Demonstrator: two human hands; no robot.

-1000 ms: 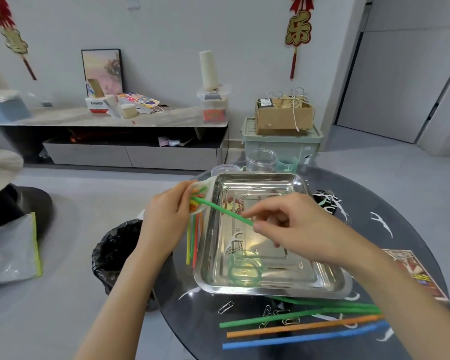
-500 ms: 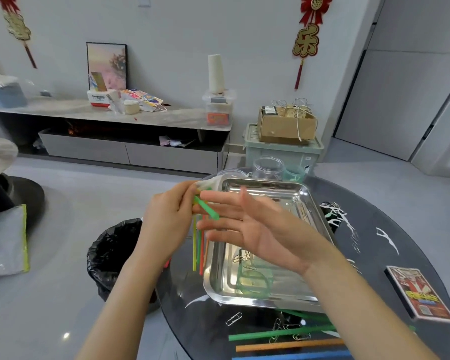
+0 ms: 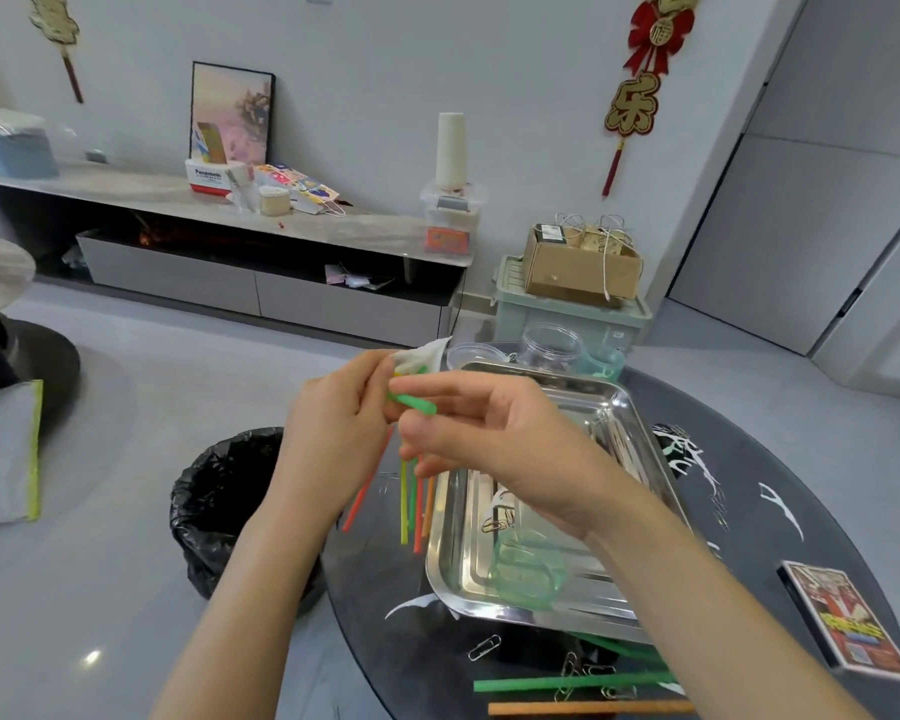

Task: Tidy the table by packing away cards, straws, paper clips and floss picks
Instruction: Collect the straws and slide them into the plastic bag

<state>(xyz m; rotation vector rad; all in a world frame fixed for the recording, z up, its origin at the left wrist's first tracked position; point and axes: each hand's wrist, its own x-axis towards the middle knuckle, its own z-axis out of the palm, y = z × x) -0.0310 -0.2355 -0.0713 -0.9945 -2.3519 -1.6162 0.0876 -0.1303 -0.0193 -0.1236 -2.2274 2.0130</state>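
Green plastic straw [image 3: 415, 403], pinched by the right hand [image 3: 515, 449], may snag the clear sleeve [image 3: 427, 356] the left hand [image 3: 333, 433] grips, spilling coloured straws [image 3: 405, 511] off the dark table's [image 3: 749, 553] left edge.

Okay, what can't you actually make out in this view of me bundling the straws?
Head view:
1. Count of coloured plastic straws in the left hand: the right hand covers the bundle's top.
2. Loose orange straw: cut off by the bottom edge.
3. Thin pale shapes along the shiny metal tray's far side: too blurred to name.
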